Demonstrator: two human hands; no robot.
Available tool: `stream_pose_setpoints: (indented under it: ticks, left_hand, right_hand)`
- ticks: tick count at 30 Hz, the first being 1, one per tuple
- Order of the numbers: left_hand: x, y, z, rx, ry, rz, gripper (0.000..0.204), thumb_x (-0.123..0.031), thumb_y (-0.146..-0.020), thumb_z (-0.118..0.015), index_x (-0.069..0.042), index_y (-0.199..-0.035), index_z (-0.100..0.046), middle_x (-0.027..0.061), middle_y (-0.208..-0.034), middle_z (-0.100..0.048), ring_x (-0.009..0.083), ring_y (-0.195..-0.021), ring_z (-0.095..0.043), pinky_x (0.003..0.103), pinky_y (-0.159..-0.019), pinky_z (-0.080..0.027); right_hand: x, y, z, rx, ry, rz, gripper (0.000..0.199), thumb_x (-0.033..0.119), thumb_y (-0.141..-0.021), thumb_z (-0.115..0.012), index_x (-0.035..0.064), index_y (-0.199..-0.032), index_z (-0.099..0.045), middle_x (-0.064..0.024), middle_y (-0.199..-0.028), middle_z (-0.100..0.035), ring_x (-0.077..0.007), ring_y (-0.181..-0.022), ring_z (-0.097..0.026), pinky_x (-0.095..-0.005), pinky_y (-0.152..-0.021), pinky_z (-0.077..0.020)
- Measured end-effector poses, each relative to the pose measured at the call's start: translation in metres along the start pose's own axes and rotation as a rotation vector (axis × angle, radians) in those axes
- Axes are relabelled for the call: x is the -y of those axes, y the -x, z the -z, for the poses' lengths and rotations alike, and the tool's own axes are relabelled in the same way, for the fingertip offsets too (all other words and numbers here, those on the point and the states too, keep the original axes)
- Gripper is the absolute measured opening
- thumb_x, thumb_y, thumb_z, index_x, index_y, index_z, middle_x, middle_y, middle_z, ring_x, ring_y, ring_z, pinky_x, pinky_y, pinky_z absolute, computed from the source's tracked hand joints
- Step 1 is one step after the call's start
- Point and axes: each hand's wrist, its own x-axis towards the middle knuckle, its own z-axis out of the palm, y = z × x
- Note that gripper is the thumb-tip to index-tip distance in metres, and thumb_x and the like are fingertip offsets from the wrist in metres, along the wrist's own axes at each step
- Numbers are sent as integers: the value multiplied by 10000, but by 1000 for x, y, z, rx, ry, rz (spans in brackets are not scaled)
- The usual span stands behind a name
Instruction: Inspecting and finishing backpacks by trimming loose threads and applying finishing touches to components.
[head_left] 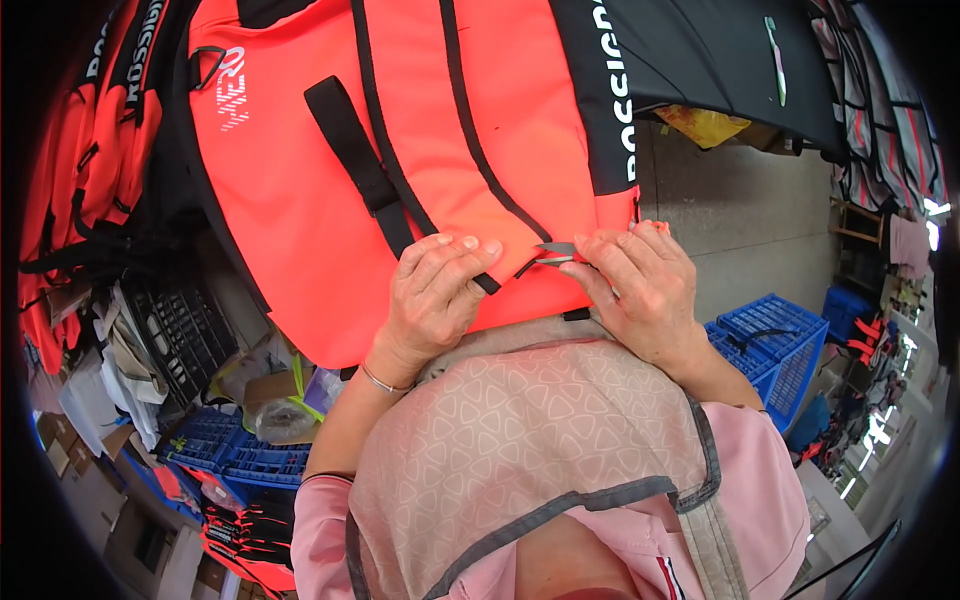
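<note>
Both hands work at the lower hem of an orange bag (330, 200) that lies spread over the person's lap in the head view. The left hand (435, 290) presses curled fingers down on the fabric just beside a black strap (360, 160), pinching the hem near the strap's end. The right hand (640, 290) is closed around small grey snips (556, 252), whose tips point left at a black trim end between the two hands. Blue crates (775, 340) stand on the floor to the right; more orange bags (80, 150) hang at left.
</note>
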Motion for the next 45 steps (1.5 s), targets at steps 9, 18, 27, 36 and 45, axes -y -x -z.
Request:
stream_pose_setpoints:
  ticks: [9, 18, 27, 36, 45]
  left_hand:
    - [2, -1, 0, 21, -9, -7, 170, -86, -722, -649, -23, -872, -696, 55, -1020, -678, 201, -904, -642, 372, -859, -509]
    - [-4, -8, -3, 50, 127, 137, 314, 33, -638, -782, -45, -935, -716, 37, -956, -667, 227, -852, -635, 353, -746, -505]
    - [-2, -4, -8, -14, 96, 178, 246, 10, -669, -700, -53, -907, -703, 19, -931, -649, 213, -858, -643, 323, -704, -451]
    - [-1, -5, -7, -9, 47, 123, 212, -6, -675, -688, -39, -885, -692, 16, -957, -649, 205, -873, -642, 318, -720, -458]
    - [-1, -3, -5, 29, 57, 117, 356, 58, -628, -723, -50, -967, -708, 52, -972, -648, 238, -869, -619, 348, -745, -488]
  right_hand:
    - [1, -3, 0, -14, 0, 13, 256, 196, -731, -788, 56, -915, -678, -33, -791, -618, -199, -657, -553, -331, -578, -424]
    - [6, -6, -18, 239, -1123, -772, 168, 105, -896, -701, -13, -985, -621, -69, -903, -680, -116, -833, -643, -248, -752, -511]
    - [-3, -7, 1, -19, -173, -198, 227, 184, -762, -797, 50, -891, -667, -57, -742, -634, -230, -645, -603, -333, -559, -467]
    - [2, -5, 0, 21, -84, -150, 212, 210, -764, -782, 64, -863, -664, -50, -709, -594, -229, -623, -571, -342, -562, -459]
    - [0, -2, -2, 26, -57, -132, 209, 220, -769, -778, 73, -862, -663, -45, -715, -586, -220, -628, -566, -335, -571, -457]
